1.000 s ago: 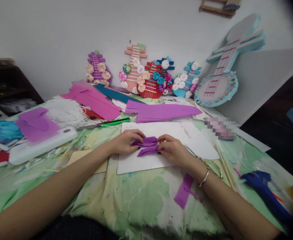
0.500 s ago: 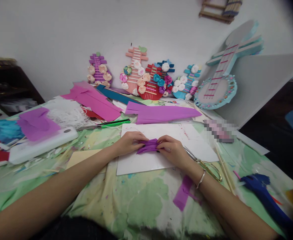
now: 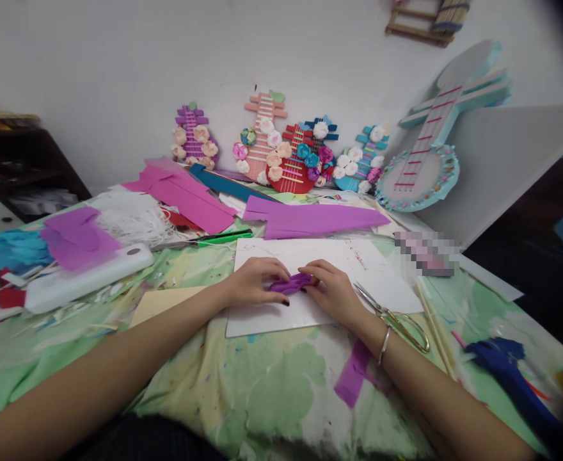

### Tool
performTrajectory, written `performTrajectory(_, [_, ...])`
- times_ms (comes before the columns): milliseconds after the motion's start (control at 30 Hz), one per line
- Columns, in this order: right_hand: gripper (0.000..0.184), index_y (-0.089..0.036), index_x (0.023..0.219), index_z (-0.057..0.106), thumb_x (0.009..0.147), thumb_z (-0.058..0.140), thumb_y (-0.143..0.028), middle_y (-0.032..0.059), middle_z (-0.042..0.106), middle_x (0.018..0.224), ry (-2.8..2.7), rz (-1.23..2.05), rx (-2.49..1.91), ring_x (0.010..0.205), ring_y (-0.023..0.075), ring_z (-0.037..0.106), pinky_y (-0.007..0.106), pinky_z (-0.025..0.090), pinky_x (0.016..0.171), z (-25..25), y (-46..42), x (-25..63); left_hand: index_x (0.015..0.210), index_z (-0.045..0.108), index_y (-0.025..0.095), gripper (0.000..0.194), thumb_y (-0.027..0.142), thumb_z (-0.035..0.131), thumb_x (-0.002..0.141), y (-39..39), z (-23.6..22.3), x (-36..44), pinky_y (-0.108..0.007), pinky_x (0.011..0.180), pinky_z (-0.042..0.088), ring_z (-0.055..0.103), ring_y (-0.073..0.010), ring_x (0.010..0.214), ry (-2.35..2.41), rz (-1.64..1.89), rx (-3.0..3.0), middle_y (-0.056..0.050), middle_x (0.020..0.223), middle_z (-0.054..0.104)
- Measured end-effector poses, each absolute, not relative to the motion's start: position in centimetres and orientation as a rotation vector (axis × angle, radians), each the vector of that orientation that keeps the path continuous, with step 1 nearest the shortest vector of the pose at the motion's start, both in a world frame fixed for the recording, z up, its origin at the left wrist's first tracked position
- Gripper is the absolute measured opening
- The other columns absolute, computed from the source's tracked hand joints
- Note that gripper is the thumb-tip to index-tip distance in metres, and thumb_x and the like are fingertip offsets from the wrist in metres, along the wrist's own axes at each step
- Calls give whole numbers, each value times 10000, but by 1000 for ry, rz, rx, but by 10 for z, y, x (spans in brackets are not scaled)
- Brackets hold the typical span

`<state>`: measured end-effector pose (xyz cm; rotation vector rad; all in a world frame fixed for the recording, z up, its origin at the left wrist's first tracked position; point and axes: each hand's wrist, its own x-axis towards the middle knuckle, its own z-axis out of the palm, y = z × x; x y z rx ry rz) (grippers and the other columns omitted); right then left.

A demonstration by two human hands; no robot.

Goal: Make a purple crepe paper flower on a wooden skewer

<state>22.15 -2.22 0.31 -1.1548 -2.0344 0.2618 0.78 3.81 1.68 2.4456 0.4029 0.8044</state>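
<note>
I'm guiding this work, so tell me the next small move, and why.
Probably press the purple paper into a tighter bunch: the left hand and right hand hold it at opposite ends over the white board, and narrow folds show between them.

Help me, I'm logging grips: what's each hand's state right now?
Left hand: curled around the gathered purple paper; whether it grips can't be told.
Right hand: closed, pinching the paper's right end.

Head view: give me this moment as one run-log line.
left hand: at left end of folded purple paper | right hand: gripping its right end | beneath: white board | scissors: near right wrist
</note>
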Motion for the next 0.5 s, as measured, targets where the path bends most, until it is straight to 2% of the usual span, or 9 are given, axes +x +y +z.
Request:
performTrajectory(167, [255,-196,944,654,763,558,-45,65,600,952,-2087,218,-1158,842,174,569,341,496,768,6,-22,222,911,664,167,185,200,636,732,33,16,11,-279,782,476,609,-168,853,454,798,2543,-70,939,663])
performTrajectory(300, [186,-184,871,661,747,594,-63,82,614,960,-2095,134,-1192,934,216,546,396,466,830,9,-23,222,932,646,159,226,131,585,716,34,14,12,-275,739,472,606,-165,808,578,795,2558,-62,904,664])
performTrajectory(433, [207,-184,868,638,743,566,-35,71,617,1037,-2048,277,-1236,916,179,584,346,471,828,8,-22,222,1058,596,146,380,159,611,679,36,12,12,-277,686,464,597,-175,788,782,765,2528,-67,905,656])
performTrajectory(500, [209,-182,846,626,734,557,-20,62,622,1023,-2035,316,-1222,886,166,592,323,475,797,7,-22,222,1038,603,134,375,176,625,666,36,13,13,-276,679,454,586,-177,779,834,713,2526,-70,892,645])
